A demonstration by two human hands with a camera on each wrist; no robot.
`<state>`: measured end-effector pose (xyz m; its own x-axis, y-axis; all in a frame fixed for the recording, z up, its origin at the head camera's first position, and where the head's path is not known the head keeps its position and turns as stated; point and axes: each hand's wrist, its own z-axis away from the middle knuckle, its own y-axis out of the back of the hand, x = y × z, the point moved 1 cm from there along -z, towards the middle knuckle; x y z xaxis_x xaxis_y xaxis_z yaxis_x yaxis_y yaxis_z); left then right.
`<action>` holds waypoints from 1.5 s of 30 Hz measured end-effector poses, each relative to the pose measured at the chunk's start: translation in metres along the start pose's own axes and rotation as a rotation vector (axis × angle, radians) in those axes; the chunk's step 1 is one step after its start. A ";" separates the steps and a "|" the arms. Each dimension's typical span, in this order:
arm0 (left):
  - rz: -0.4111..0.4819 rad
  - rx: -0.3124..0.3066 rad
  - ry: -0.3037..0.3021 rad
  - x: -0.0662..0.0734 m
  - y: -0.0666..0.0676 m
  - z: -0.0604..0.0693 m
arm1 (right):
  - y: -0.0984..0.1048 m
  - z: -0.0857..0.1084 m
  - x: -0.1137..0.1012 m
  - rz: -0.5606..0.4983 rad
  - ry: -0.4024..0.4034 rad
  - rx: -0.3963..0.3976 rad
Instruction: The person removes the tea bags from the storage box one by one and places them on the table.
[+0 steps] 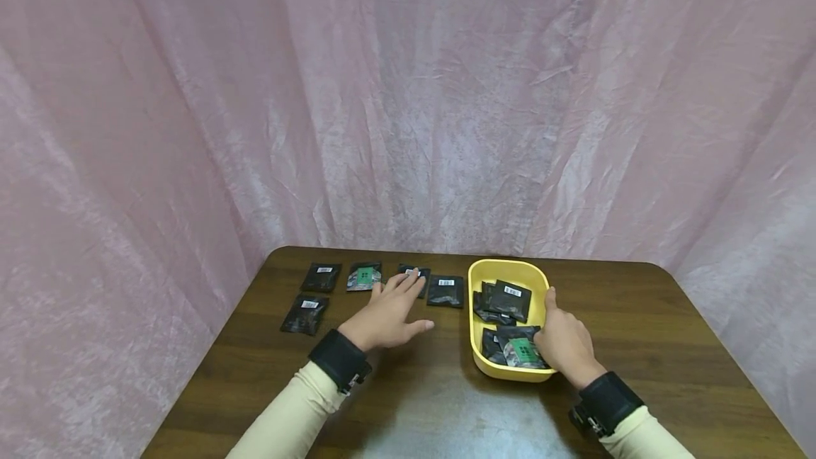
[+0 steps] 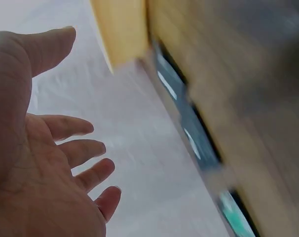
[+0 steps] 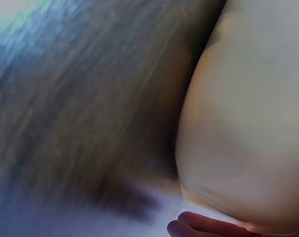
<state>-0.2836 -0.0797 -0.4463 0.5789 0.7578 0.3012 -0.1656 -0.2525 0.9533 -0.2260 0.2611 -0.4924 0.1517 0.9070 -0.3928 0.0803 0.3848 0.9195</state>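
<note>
In the head view, my left hand (image 1: 387, 316) hovers over the table with fingers spread, near a black packet (image 1: 423, 287) partly hidden behind its fingertips. The left wrist view shows that hand (image 2: 56, 163) holding nothing. My right hand (image 1: 566, 344) grips the right side of a yellow basket (image 1: 475, 328). Several dark packets lie inside, one with a green label (image 1: 524, 351). In the right wrist view the basket wall (image 3: 243, 123) fills the right side, with fingertips (image 3: 204, 224) against it at the bottom.
Left of the basket lie a black packet (image 1: 445, 291), a green-labelled packet (image 1: 364, 277) and two more black packets (image 1: 321, 278), (image 1: 304, 314) at the far left. Behind the brown wooden table (image 1: 637, 346) hangs a pink curtain (image 1: 408, 105).
</note>
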 end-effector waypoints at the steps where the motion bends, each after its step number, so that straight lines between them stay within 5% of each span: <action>1: -0.001 -0.008 -0.018 0.008 -0.001 -0.005 | -0.001 0.000 0.000 -0.001 0.001 0.002; 11: -0.034 -0.079 -0.178 0.079 -0.033 -0.036 | -0.004 -0.002 0.001 -0.004 0.010 0.019; 18: -0.086 -0.097 -0.273 0.110 -0.049 -0.053 | -0.003 -0.003 0.001 0.004 0.022 0.025; 27: -0.165 -0.158 -0.260 0.125 -0.065 -0.068 | -0.003 -0.002 -0.001 0.004 0.022 0.002; 36: -0.222 -0.238 -0.151 0.133 -0.065 -0.073 | -0.001 -0.001 -0.001 0.010 0.021 -0.005; 45: -0.220 -0.224 -0.175 0.131 -0.072 -0.078 | 0.001 0.000 0.001 0.006 0.007 -0.021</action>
<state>-0.2584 0.0850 -0.4739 0.7451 0.6596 0.0984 -0.1810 0.0579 0.9818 -0.2254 0.2618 -0.4919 0.1452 0.9103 -0.3877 0.0589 0.3832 0.9218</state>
